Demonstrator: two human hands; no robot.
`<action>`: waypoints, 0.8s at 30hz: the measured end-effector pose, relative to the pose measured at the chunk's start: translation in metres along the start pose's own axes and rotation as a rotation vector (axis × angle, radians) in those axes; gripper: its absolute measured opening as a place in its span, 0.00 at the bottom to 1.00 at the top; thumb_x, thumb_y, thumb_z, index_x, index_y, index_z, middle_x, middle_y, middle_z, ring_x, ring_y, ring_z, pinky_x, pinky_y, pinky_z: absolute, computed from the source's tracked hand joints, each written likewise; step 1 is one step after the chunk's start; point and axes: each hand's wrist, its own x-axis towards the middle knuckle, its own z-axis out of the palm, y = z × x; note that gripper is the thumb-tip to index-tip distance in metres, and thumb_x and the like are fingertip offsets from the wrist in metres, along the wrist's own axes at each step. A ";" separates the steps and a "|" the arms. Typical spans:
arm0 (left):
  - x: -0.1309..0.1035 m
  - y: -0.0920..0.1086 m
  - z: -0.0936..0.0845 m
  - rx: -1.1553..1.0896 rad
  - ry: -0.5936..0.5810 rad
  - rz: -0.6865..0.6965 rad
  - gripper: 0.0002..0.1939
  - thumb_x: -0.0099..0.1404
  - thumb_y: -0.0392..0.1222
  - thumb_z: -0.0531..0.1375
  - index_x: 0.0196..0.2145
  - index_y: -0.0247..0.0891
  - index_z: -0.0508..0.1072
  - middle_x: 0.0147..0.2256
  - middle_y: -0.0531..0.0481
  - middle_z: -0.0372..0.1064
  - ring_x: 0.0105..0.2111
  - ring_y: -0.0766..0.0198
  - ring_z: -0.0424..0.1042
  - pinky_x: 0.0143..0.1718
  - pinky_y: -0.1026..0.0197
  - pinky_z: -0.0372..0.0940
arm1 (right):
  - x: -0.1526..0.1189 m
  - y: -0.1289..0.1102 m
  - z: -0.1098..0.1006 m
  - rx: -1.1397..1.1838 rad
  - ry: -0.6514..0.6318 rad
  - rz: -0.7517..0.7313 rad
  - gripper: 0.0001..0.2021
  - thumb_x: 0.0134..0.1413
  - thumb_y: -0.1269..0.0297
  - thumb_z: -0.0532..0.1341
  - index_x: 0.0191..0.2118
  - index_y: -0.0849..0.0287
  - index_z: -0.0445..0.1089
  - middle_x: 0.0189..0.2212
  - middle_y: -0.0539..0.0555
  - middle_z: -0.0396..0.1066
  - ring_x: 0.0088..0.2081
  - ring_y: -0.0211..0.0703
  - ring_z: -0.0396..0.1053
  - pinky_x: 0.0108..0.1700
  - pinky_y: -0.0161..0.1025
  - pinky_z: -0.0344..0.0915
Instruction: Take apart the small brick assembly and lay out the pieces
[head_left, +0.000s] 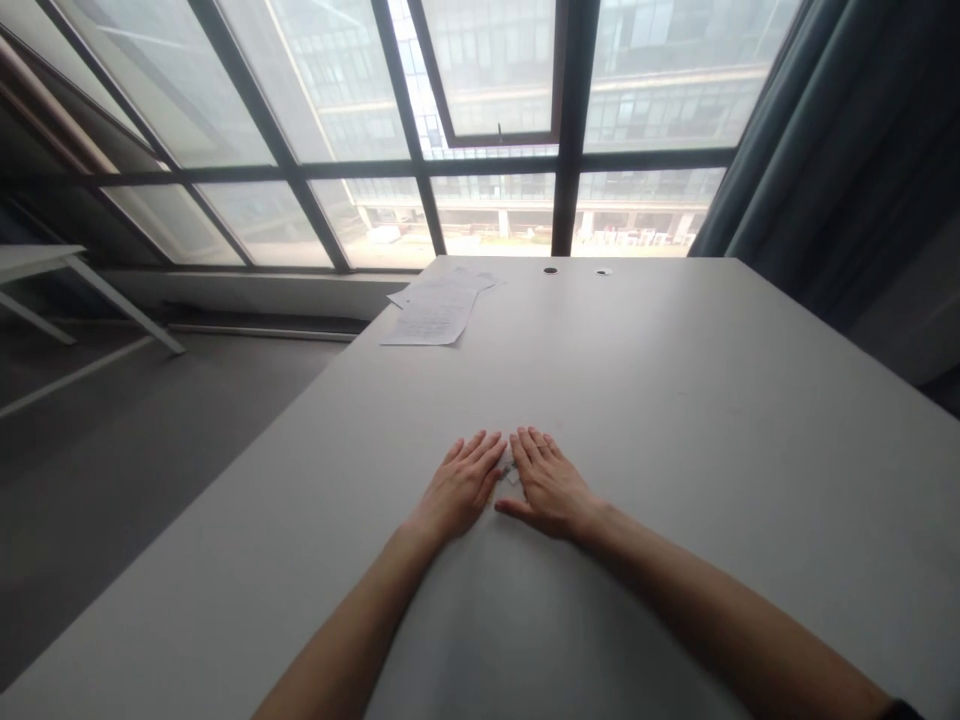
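Observation:
Both of my hands lie palm down near the middle of the white table (pixel 637 400), with their fingertips pointing forward and close together. The fingers of my left hand (pixel 463 485) are stretched out flat. My right hand (pixel 551 485) is flat too, its thumb reaching out toward the left hand; a thin ring shows on one finger. In the narrow gap between the hands sits a small greyish-white object (pixel 513 475), partly covered by the fingers. Its kind is too small to make out.
Several printed sheets of paper (pixel 435 312) lie at the table's far left. Two round cable holes (pixel 550 271) are near the far edge. Behind stand large windows (pixel 495 70), with a dark curtain (pixel 825 130) on the right. Another white table (pixel 41 260) stands at left.

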 end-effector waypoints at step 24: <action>-0.021 -0.048 -0.016 0.101 0.001 -0.045 0.38 0.65 0.63 0.50 0.66 0.45 0.46 0.67 0.43 0.40 0.66 0.49 0.42 0.62 0.42 0.46 | 0.029 -0.021 0.008 0.025 -0.030 -0.017 0.34 0.65 0.48 0.42 0.67 0.69 0.45 0.67 0.64 0.41 0.68 0.57 0.37 0.65 0.58 0.36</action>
